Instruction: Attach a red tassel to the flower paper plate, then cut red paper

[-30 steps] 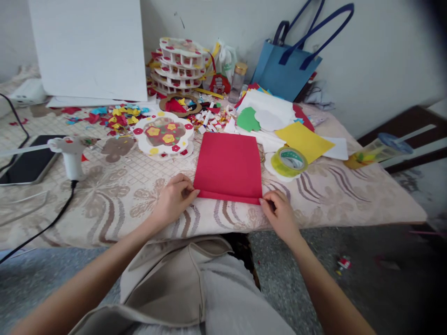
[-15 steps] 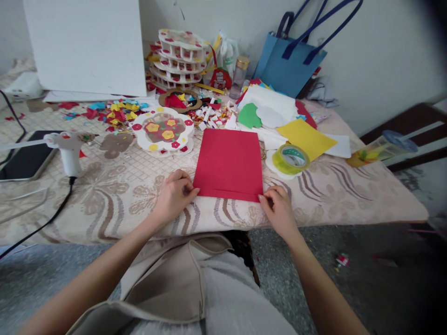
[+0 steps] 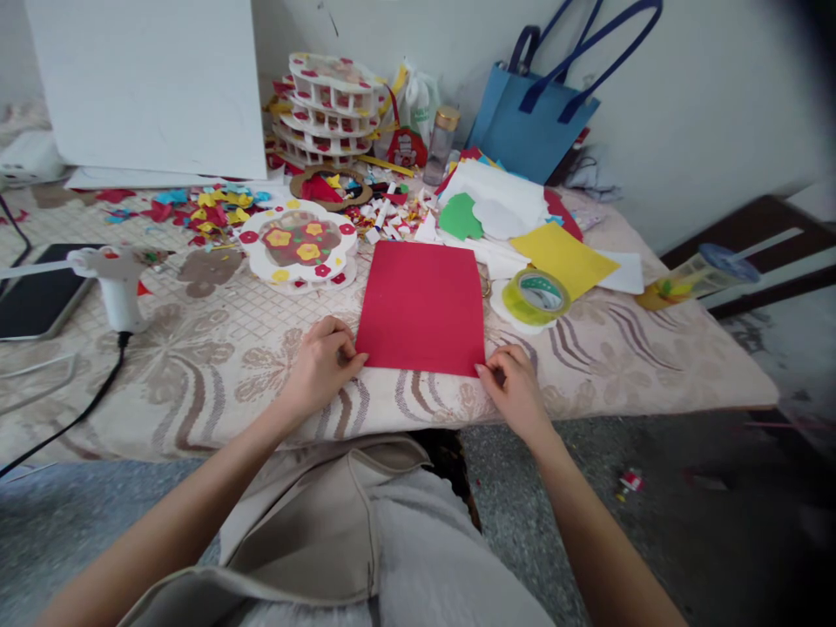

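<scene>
A red paper sheet point(image 3: 423, 305) lies flat on the patterned tablecloth point(image 3: 228, 348) near the table's front edge. My left hand point(image 3: 321, 364) pinches its near left corner with curled fingers. My right hand point(image 3: 513, 390) pinches its near right corner. Both hands rest on the cloth at the sheet's near edge.
A yellow-green tape roll point(image 3: 535, 296) and yellow paper point(image 3: 562, 258) lie to the right. A flower-decorated white plate point(image 3: 299, 244) sits to the left, with a white glue gun point(image 3: 116, 280) and its cord, a phone point(image 3: 39, 300), paper scraps, stacked trays point(image 3: 330, 109) and a blue bag point(image 3: 529, 113) behind.
The narrow folded strip along the sheet's near edge has been flattened down. Both hands stay at the near corners; the view has shifted slightly.
</scene>
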Motion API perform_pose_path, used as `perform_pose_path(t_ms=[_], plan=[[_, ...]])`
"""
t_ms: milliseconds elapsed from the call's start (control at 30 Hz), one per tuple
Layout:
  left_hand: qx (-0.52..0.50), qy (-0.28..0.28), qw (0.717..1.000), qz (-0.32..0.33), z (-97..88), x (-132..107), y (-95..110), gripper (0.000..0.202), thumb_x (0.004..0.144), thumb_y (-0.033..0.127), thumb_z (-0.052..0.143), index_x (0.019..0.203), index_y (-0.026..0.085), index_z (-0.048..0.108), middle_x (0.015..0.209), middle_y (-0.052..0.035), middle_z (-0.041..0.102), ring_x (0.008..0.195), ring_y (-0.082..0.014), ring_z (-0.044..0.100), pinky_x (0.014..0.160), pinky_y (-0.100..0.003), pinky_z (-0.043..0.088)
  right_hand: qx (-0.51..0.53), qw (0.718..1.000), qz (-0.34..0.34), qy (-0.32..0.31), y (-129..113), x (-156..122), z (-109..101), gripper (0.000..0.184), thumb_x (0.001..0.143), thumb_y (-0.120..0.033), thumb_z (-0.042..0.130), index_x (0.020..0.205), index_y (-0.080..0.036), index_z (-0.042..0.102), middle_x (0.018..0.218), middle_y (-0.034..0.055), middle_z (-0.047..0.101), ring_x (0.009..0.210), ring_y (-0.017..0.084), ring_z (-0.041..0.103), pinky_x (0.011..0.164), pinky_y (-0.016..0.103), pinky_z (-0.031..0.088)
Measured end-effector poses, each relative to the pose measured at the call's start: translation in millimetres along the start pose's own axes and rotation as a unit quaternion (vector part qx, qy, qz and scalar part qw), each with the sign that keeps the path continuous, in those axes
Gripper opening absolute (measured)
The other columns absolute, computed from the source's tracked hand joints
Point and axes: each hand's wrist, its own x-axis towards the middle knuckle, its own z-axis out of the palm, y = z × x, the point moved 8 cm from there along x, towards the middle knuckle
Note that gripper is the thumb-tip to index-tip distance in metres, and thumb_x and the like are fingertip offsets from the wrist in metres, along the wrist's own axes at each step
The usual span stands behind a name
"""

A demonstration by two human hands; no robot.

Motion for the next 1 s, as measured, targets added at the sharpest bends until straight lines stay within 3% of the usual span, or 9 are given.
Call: perform_pose_path(t_ms=[400, 533, 867, 1000], plan=[[0.008, -0.007, 1.000, -0.004, 0.4, -1, 1, 0.018, 0.081, 0.022, 0.062, 0.066, 0.019, 0.053, 0.088, -0.0037, 0.055, 0.084, -0.0183, 0.057, 0.079, -0.035, 0.047, -0.002, 1.000, 0.012, -0.019, 1, -3, 0, 0.010, 0.088, -0.023, 0.049, 0.079, -0.023, 0.049, 0.090, 0.0076, 0.051, 0.087, 0.026, 0.055, 0.080, 0.045, 0.048], [0.020, -0.005, 1.000, -0.014, -0.5, -1, 2, 0.007, 0.081, 0.020, 0.061, 0.080, 0.019, 0.054, 0.091, -0.0044, 0.056, 0.090, -0.0207, 0.057, 0.086, -0.038, 0.048, -0.004, 1.000, 0.016, -0.001, 0, -4, -2, 0.007, 0.086, -0.021, 0.052, 0.083, -0.023, 0.047, 0.088, 0.0063, 0.049, 0.087, 0.025, 0.054, 0.078, 0.044, 0.049], [0.031, -0.011, 0.999, -0.018, -2.0, -3, 0, 0.018, 0.082, 0.017, 0.058, 0.099, 0.017, 0.052, 0.100, -0.0072, 0.058, 0.100, -0.0236, 0.058, 0.090, -0.041, 0.048, 0.014, 1.000, 0.024, -0.002, 2, -6, -2, 0.008, 0.085, -0.019, 0.054, 0.091, -0.022, 0.048, 0.092, 0.0073, 0.051, 0.083, 0.024, 0.052, 0.076, 0.042, 0.048], [0.105, -0.037, 0.994, 0.021, 1.9, -5, 15, 0.036, 0.086, 0.012, 0.053, 0.121, 0.019, 0.052, 0.124, -0.0133, 0.053, 0.119, -0.0289, 0.051, 0.098, -0.048, 0.044, 0.014, 1.000, 0.025, -0.002, 2, -6, -2, 0.009, 0.085, -0.019, 0.054, 0.091, -0.023, 0.048, 0.091, 0.0070, 0.051, 0.083, 0.024, 0.053, 0.076, 0.042, 0.048]])
